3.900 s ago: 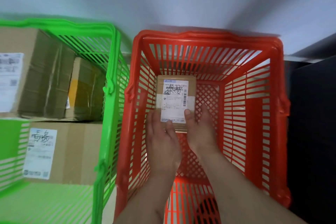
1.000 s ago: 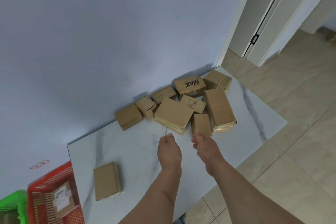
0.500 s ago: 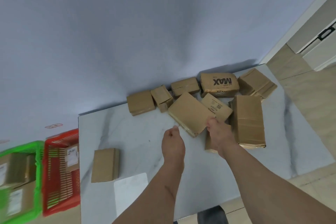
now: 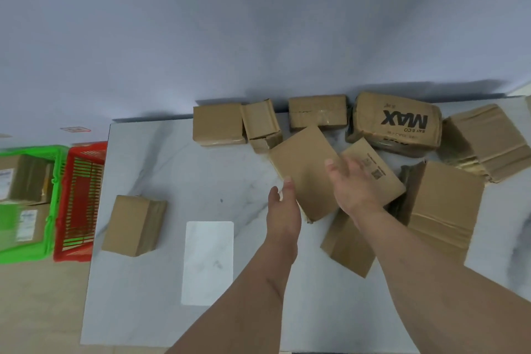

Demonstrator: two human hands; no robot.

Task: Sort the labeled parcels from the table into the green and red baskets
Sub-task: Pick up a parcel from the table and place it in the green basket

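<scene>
Both hands are back over the table (image 4: 161, 310) after setting a labelled parcel down in the red basket (image 4: 83, 201) a few seconds ago. Half a second back the left hand (image 4: 283, 211) was a loose fist short of the pile; now its fingers are straightened against the near edge of a flat parcel (image 4: 304, 172), which sits tilted on its neighbours. The right hand (image 4: 355, 184) lies spread and relaxed over that parcel's right side, fingers extended, nothing pinched yet. So, as I read it, the next pick is starting, with the grip not yet closed.

Further out, a lone box (image 4: 133, 224) sits apart to the left, and the rest of the heap, a MAX box (image 4: 395, 123) among them, lines the wall. Beyond the table's left end stand the red basket and the green basket (image 4: 28, 201), the green one already holding labelled boxes. Many parcels remain, and this one's label is not showing.
</scene>
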